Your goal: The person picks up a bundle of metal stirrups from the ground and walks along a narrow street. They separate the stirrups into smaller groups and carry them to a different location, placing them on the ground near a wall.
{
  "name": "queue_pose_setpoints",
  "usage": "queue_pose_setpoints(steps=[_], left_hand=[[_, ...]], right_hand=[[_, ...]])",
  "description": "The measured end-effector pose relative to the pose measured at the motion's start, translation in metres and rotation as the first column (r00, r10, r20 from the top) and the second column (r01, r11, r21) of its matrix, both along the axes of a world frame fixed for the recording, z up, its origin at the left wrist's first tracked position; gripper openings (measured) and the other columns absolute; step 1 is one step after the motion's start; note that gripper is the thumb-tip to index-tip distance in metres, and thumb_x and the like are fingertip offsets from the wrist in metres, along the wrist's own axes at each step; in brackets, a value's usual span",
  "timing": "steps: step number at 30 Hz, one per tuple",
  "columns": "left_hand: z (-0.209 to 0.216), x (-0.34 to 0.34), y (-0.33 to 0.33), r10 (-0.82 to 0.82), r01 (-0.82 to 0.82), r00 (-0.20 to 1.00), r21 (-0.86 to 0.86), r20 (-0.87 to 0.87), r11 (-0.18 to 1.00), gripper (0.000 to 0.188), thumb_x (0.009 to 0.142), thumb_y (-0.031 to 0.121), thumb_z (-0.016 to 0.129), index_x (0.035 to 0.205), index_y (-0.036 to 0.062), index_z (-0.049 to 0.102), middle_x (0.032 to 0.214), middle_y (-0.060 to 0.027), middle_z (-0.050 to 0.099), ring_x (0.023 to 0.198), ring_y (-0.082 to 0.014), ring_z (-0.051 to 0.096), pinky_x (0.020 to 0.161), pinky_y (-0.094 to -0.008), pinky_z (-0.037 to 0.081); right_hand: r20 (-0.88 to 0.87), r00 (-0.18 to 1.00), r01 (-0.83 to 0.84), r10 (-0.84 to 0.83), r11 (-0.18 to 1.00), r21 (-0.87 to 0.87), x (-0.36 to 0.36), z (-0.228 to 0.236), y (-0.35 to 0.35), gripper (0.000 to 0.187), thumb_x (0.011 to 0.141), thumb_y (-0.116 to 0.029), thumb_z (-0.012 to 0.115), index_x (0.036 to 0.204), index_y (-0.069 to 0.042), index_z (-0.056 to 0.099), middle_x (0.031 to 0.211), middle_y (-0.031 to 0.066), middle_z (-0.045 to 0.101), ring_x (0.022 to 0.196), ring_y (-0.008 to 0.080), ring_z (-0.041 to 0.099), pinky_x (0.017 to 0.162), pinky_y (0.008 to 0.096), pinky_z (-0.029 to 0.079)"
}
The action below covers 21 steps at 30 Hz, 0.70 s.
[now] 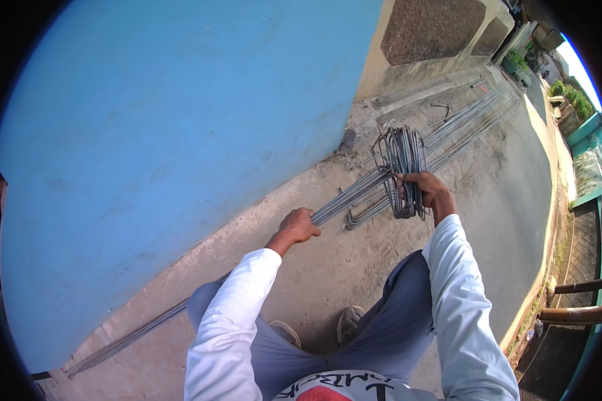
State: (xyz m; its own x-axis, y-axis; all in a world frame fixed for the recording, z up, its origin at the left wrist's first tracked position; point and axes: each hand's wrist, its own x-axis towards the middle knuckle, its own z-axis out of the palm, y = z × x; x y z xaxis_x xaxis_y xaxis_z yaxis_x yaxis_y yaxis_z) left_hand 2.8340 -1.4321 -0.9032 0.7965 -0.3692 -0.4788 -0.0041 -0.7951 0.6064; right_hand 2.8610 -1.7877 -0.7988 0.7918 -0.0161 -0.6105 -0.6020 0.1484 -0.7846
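Note:
My left hand (pixel 299 226) is closed around a bundle of long steel rods (pixel 344 200), with its fingers partly hidden behind them. The rods run from my left side, past my leg, and up toward the far right. My right hand (pixel 427 186) grips a thick stack of bent rectangular wire stirrups (pixel 405 150). The stirrups stand side by side around the rods, which seem to pass through their loops. Hooked rod ends (pixel 358 219) lie just below and left of the stack.
A blue wall (pixel 180 134) rises along my left, with a concrete ledge (pixel 201 250) at its foot. More rods (pixel 475 120) stretch over the ground at the far right. Stone panels (pixel 435 30) face the wall beyond the corner. Brown poles (pixel 572 314) lie at the right edge.

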Motion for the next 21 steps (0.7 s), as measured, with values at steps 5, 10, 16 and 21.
queue_pose_setpoints(steps=[5,10,16,21], left_hand=[[-0.001,0.0,0.001,0.016,-0.016,1.0,-0.033,-0.006,0.999,0.034,0.073,0.022,0.08,0.101,0.005,0.073,0.092,-0.0149,0.073,0.089,-0.0317,0.071,0.081,-0.0439,0.054],[-0.011,-0.001,0.002,0.03,-0.019,0.994,-0.105,0.101,0.994,0.032,0.071,0.02,0.08,0.098,0.0033,0.072,0.09,-0.0167,0.072,0.087,-0.0328,0.07,0.08,-0.043,0.054],[-0.011,0.002,0.002,0.001,-0.003,1.0,-0.082,-0.023,0.997,0.036,0.069,0.02,0.079,0.099,0.0004,0.072,0.087,-0.0181,0.071,0.082,-0.0299,0.068,0.075,-0.0421,0.052],[-0.021,0.002,0.0,0.041,-0.044,0.998,-0.059,-0.053,0.997,0.034,0.073,0.019,0.081,0.102,0.0022,0.073,0.087,-0.0145,0.072,0.082,-0.0264,0.07,0.074,-0.0412,0.054]], right_hand=[[-0.02,1.0,0.006,-0.004,0.997,0.077,0.008,-0.011,-0.008,0.016,0.102,-0.008,0.055,0.11,0.004,0.061,0.078,0.006,0.062,0.064,0.0167,0.06,0.06,0.0344,0.058],[-0.005,1.0,0.004,-0.003,0.998,0.07,0.019,-0.022,-0.018,0.015,0.102,-0.008,0.055,0.107,0.004,0.062,0.076,0.0059,0.061,0.063,0.0164,0.058,0.057,0.0337,0.056],[-0.024,1.0,-0.014,0.014,1.0,0.001,0.021,-0.016,-0.005,0.012,0.1,-0.009,0.059,0.098,0.002,0.063,0.072,0.005,0.06,0.058,0.0157,0.058,0.054,0.033,0.056],[-0.063,0.997,-0.034,0.034,0.999,-0.005,0.03,-0.029,-0.006,0.011,0.1,-0.01,0.06,0.098,0.001,0.063,0.071,0.0037,0.059,0.057,0.0152,0.057,0.057,0.0328,0.055]])
